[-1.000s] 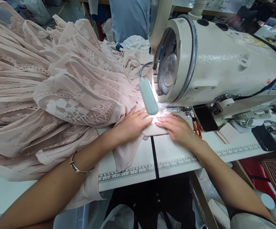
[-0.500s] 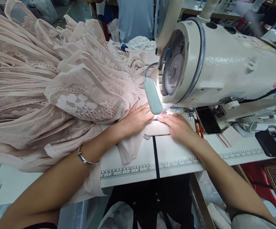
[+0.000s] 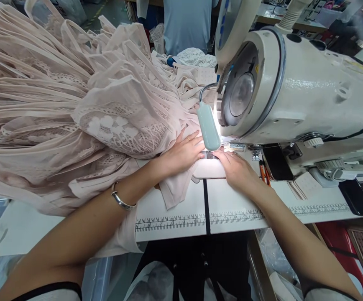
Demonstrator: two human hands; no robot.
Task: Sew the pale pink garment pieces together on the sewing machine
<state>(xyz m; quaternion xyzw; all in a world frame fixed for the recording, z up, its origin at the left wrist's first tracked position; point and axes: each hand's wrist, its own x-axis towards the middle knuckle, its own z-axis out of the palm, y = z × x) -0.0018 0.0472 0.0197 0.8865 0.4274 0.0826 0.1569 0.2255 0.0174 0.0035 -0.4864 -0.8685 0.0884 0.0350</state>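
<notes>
My left hand [image 3: 183, 155] lies palm down with fingers spread on a beige lace bra [image 3: 121, 129], just left of the sewing machine's needle area. A silver bangle [image 3: 121, 199] sits on that wrist. My right hand [image 3: 236, 167] is on the other side of the needle area, its fingers drawn together and pointing at it. Glare and a pale green lamp [image 3: 208, 127] cover what its fingertips hold. Between the hands shows a grey metal plate [image 3: 210, 155] on the machine bed. The sewing machine [image 3: 307, 88] rises above my right hand.
A large heap of beige lace garments [image 3: 27, 92] fills the left. Orange-handled snips [image 3: 264, 172], a black phone [image 3: 278, 161] and pale fabric pieces [image 3: 307, 186] lie right of my hand. A measuring tape [image 3: 175, 222] runs along the table's front edge. A person in blue [image 3: 187, 27] is behind.
The view has shifted slightly, moving most of the scene to the right. My right fingertips have drawn a little away from my left hand, showing more of the metal plate between them.
</notes>
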